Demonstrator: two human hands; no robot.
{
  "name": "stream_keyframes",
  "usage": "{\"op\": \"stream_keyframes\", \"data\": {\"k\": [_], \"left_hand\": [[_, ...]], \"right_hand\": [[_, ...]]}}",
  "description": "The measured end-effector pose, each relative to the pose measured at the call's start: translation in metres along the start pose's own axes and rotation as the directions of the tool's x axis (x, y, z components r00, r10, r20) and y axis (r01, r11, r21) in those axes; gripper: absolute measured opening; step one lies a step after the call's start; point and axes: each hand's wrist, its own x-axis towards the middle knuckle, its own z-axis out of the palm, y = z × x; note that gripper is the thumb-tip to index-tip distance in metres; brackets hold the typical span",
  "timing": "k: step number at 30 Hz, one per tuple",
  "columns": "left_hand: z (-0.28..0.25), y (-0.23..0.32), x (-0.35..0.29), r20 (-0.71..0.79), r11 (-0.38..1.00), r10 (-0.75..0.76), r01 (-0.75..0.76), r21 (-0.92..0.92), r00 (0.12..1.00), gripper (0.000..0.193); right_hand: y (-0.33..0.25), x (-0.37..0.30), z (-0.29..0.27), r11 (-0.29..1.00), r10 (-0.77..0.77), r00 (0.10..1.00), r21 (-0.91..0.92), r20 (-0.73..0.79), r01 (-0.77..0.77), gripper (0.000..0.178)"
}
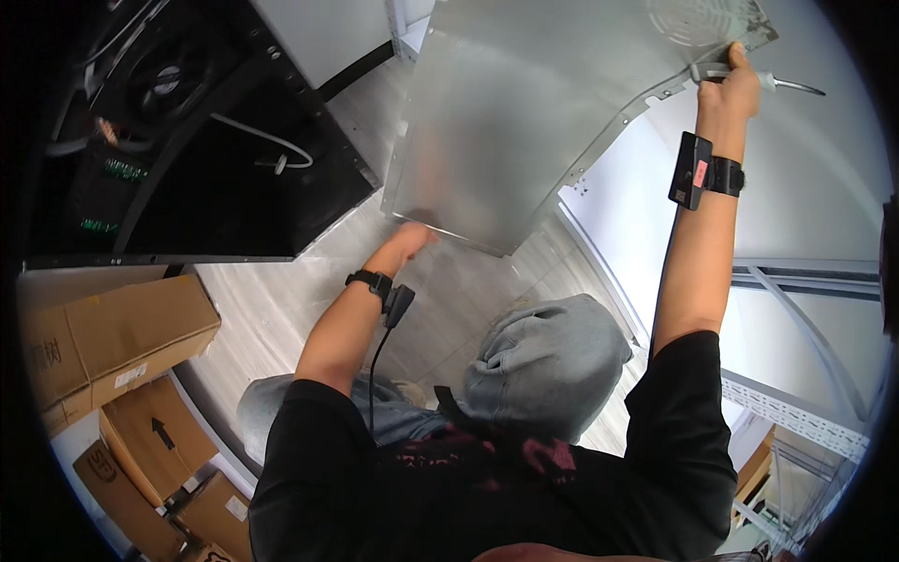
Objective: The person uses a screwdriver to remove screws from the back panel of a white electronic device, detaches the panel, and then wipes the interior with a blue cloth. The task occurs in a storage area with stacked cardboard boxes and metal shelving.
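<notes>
A large grey sheet-metal panel [506, 122] with a notched edge and a round vent pattern stands tilted in front of me. My left hand [409, 242] is closed on its lower left edge, the fingertips partly hidden. At the panel's upper right edge, my right hand [735, 92] is closed, with the thumb up near the corner. That same hand holds what looks like a screwdriver [794, 86], its metal shaft pointing right. To the left is an open black machine housing [234, 187] with a fan [167, 80], green circuit boards [126, 169] and a loose white cable [272, 139].
Cardboard boxes [131, 342] are stacked at the lower left. A metal shelf frame [796, 407] stands on the right beside a white wall. My knee in jeans [552, 365] is bent below the panel, over the grey wood-look floor [449, 290].
</notes>
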Motion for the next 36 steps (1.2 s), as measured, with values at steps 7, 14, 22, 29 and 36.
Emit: {"op": "stream_keyframes", "data": {"k": [7,14,22,29,36], "left_hand": [[0.036,-0.027,0.052,-0.164,0.760,0.085,-0.171,-0.628,0.983,0.029],[0.054,0.048,0.097,-0.186,0.458,0.145,-0.233,-0.858,0.972,0.020],[0.019,0.099,0.130,-0.495,0.276,0.015,-0.479,-0.833,0.869,0.020],[-0.029,0.157,0.112,-0.658,0.432,-0.014,-0.589,-0.683,0.753,0.021],[-0.060,0.208,0.144,-0.697,0.567,0.112,-0.622,-0.541,0.708,0.019]], "right_hand": [[-0.025,0.021,-0.021,0.994,0.006,0.980,-0.102,-0.199,-0.026,0.021],[-0.024,0.081,-0.064,1.000,0.016,0.966,-0.008,-0.259,-0.019,0.022],[-0.006,0.094,-0.101,0.999,-0.025,0.945,-0.028,-0.325,0.017,0.023],[0.004,0.087,-0.147,0.989,0.135,0.984,-0.041,-0.118,-0.141,0.022],[0.000,0.074,-0.170,0.975,0.167,0.986,-0.149,-0.011,-0.166,0.008]]}}
